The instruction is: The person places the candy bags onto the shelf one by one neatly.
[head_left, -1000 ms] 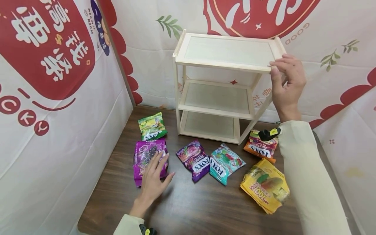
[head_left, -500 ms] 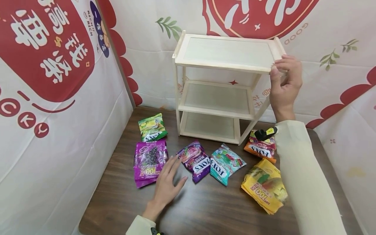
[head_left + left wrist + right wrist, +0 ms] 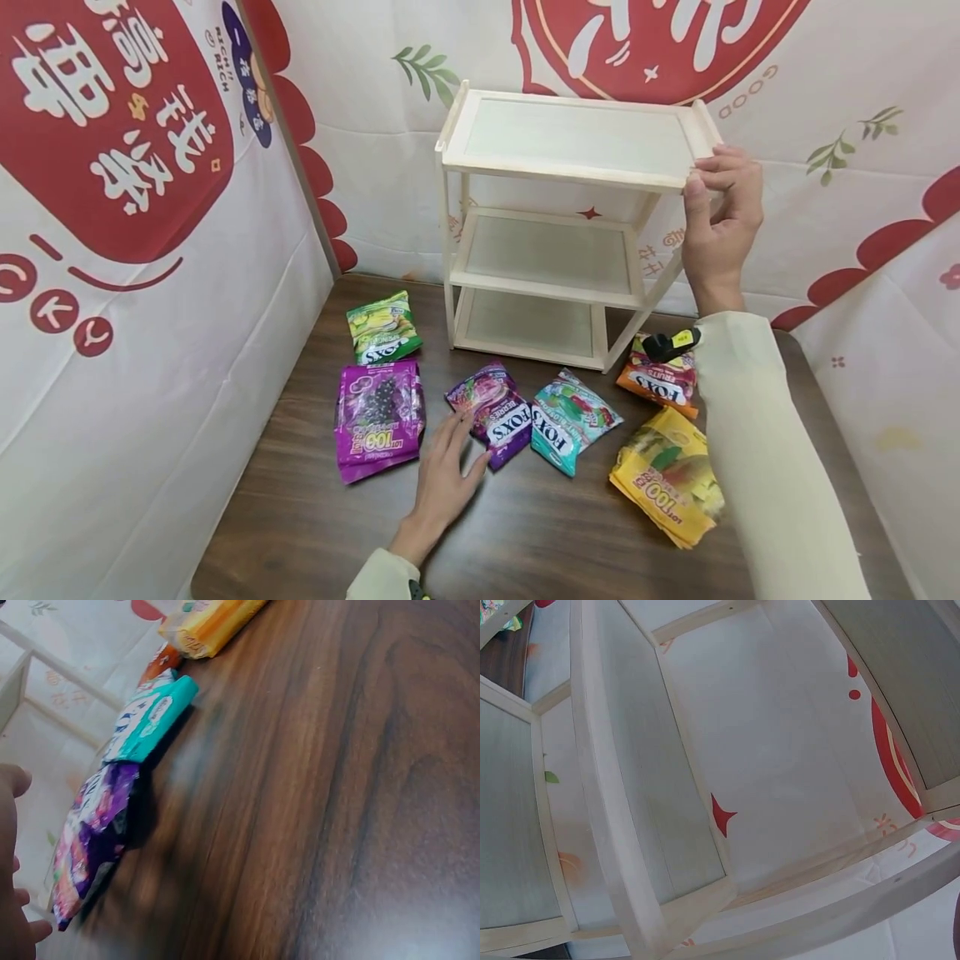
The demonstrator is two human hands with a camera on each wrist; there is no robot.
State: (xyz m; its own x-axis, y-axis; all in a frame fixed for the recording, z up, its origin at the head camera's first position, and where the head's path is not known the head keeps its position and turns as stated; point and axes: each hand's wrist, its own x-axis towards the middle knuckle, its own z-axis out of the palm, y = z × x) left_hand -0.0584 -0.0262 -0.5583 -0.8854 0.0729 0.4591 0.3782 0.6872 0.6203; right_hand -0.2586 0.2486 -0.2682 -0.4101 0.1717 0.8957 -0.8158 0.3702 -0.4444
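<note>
My left hand (image 3: 444,482), fingers spread and fairly straight, hovers at the near left edge of the purple Fox's Berries candy bag (image 3: 504,421). In the left wrist view the fingers (image 3: 10,900) stand apart from that bag (image 3: 94,832). My right hand (image 3: 726,221) grips the front right corner of a cream three-tier shelf (image 3: 562,171), thumb at the front and fingers over the top. The right wrist view shows the shelf's frame (image 3: 611,825) but not the hand. Touching the Berries bag is a teal Fox's bag (image 3: 573,417).
A green Fox's bag (image 3: 384,327) and a purple Lot 100 bag (image 3: 378,421) lie at the left. On the right are an orange-red Fox's Fruits bag (image 3: 658,377) and a yellow Lot 100 bag (image 3: 667,479), partly behind the sleeve. Printed cloth walls (image 3: 375,192) enclose the table (image 3: 540,533).
My left hand has left the purple Lot 100 bag and moved right to the Berries bag. My right hand stays on the shelf corner, its wrist shifted slightly left.
</note>
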